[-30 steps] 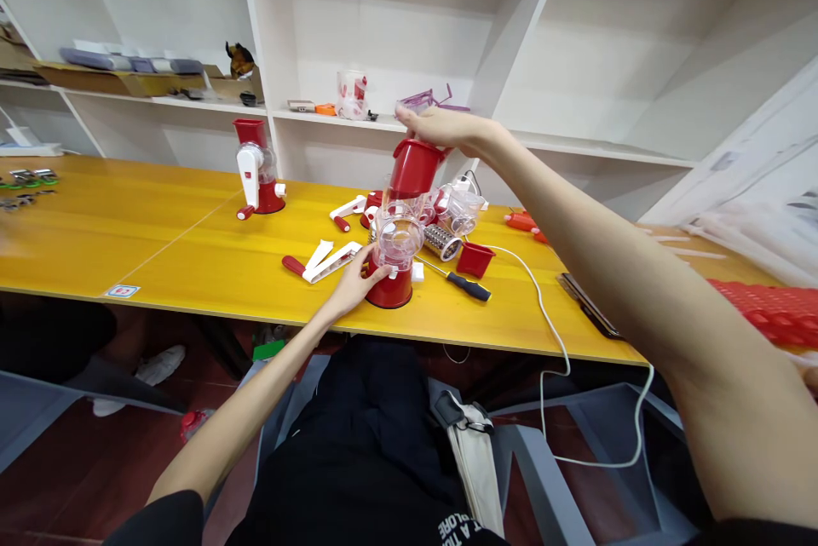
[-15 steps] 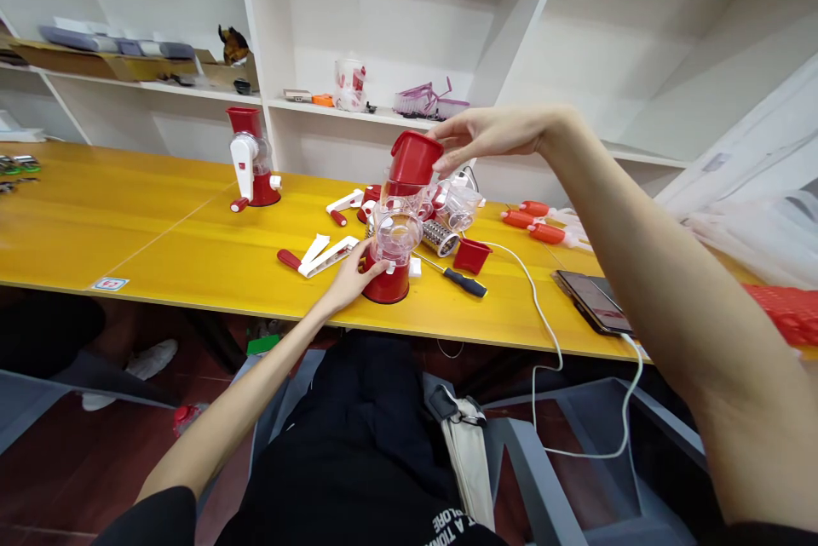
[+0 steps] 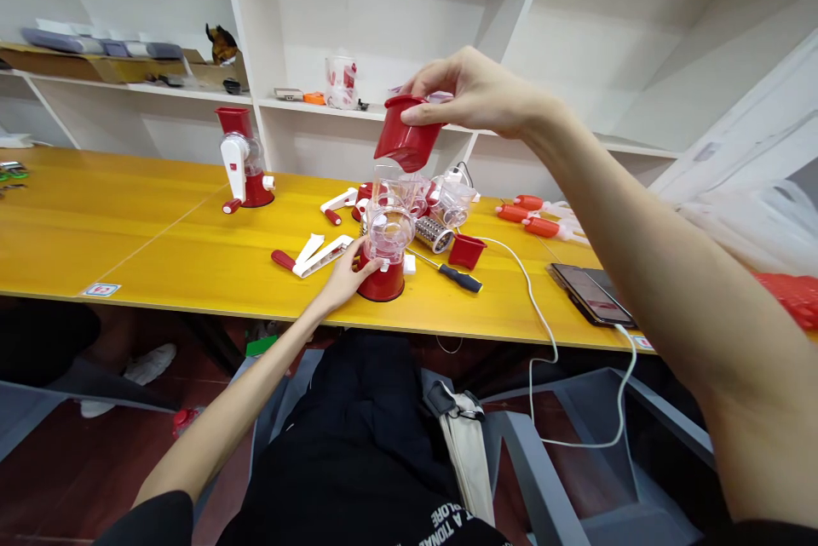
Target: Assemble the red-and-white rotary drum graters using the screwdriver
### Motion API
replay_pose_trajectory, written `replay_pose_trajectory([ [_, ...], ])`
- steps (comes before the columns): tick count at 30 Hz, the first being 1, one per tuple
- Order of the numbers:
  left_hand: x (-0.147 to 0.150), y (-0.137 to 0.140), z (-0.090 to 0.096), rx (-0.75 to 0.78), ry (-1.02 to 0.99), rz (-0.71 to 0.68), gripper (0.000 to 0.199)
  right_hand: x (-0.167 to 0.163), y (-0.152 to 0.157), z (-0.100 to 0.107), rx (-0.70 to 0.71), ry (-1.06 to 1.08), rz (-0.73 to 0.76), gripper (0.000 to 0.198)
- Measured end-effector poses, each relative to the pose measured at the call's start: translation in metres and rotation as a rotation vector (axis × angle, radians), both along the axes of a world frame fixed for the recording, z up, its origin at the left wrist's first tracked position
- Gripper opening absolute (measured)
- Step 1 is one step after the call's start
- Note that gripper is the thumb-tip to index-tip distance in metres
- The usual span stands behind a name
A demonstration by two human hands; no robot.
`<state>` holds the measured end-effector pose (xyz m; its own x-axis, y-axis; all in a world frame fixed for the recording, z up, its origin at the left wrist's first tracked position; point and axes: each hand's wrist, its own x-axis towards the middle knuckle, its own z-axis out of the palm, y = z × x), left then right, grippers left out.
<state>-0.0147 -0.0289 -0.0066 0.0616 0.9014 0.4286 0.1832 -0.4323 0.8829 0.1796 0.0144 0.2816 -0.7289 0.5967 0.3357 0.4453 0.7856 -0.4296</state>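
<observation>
My right hand [image 3: 476,96] is closed on the rim of a red food pusher [image 3: 406,141], which it holds tilted above the clear hopper [image 3: 385,180] of a rotary grater. The grater's clear body [image 3: 391,231] stands upright on a red base [image 3: 382,282]. My left hand [image 3: 347,280] grips that base from the left, thumb across its front. Left of it on the table lie a white crank handle [image 3: 325,255] with a red knob and a small white piece. A screwdriver [image 3: 461,278], a metal grater drum [image 3: 434,233] and a small red pusher [image 3: 467,251] lie to the right.
An assembled rotary grater [image 3: 246,161] stands farther left on the yellow table [image 3: 159,214]. More clear and red parts lie behind my grater. On the right are several red-handled tools [image 3: 540,227], a phone [image 3: 591,295] with a white cable, and plastic bags. White shelves [image 3: 383,9] rise behind.
My right hand has lifted the red pusher up, off the clear hopper, and now grips it by the rim. My left hand stays on the base. The view has shifted slightly.
</observation>
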Motion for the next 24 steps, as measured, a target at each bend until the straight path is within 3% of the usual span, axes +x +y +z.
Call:
replay_pose_trajectory([
  [4, 0.0, 0.001, -0.001, -0.012, -0.001, -0.003, 0.059, -0.013, 0.004, -0.003, 0.122, -0.121, 0.04, 0.036],
  [17, 0.001, -0.001, 0.0, -0.019, -0.002, 0.024, 0.058, -0.017, 0.008, 0.0, 0.168, -0.232, -0.013, 0.041],
  [24, -0.001, 0.003, -0.004, -0.022, -0.018, 0.0, 0.06, -0.03, 0.016, -0.023, 0.196, -0.271, -0.015, 0.037],
])
